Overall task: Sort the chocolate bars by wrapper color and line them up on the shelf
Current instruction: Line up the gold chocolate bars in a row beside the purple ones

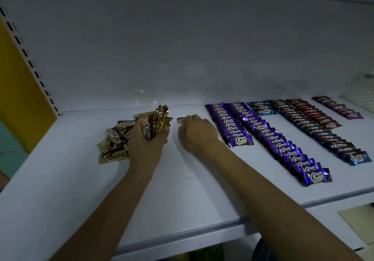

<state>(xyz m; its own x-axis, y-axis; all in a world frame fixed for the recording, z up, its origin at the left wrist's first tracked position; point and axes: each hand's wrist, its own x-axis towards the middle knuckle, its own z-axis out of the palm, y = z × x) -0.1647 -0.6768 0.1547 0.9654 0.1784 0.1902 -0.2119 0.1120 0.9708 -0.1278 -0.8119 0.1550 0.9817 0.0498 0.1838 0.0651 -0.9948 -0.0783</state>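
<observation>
the gold row is just starting, i think. the left hand point(148, 137) grips a bunch of gold bars point(156, 119) over the gold pile point(114, 141) on the shelf point(182, 189). the right hand point(197, 134) pinches one gold bar point(180, 119) at the back, near the purple rows point(232, 125). the next bar needs to go right in front, nice and straight

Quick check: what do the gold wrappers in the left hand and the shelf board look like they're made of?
Gold wrappers: likely thin metallised plastic film, glossy; they crinkle and glint. Shelf board: smooth matte white, perhaps painted metal or laminate; its flat surface and thin front edge leave it open.
</observation>
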